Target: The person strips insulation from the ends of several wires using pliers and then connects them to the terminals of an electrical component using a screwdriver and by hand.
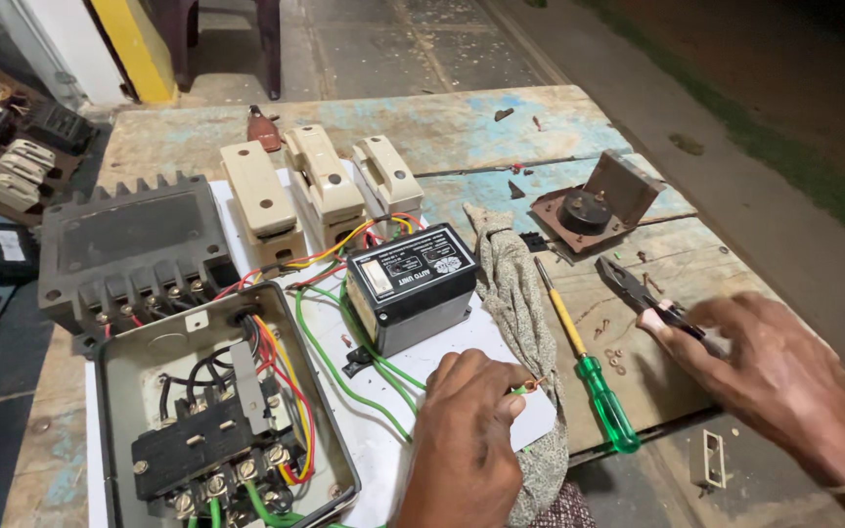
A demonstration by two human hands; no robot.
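Two bare hands work over a worn wooden bench (501, 122) crowded with electrical parts.

One left hand (464, 445), at the near edge, pinches the bared copper end of one green wire (344, 367) between thumb and fingertip, fingers curled tight above a white board (364, 430). One right hand (784, 376), near the right edge, closes on the handles of one pair of pliers (638, 291), jaws pointing away. Between the hands lie one green-handled screwdriver (589, 372) and one grey rag (515, 293). One black control unit (411, 284) stands mid-board; three cream fuse carriers (320, 186) line up behind it, one open contactor box (217, 416) at the near left corner.
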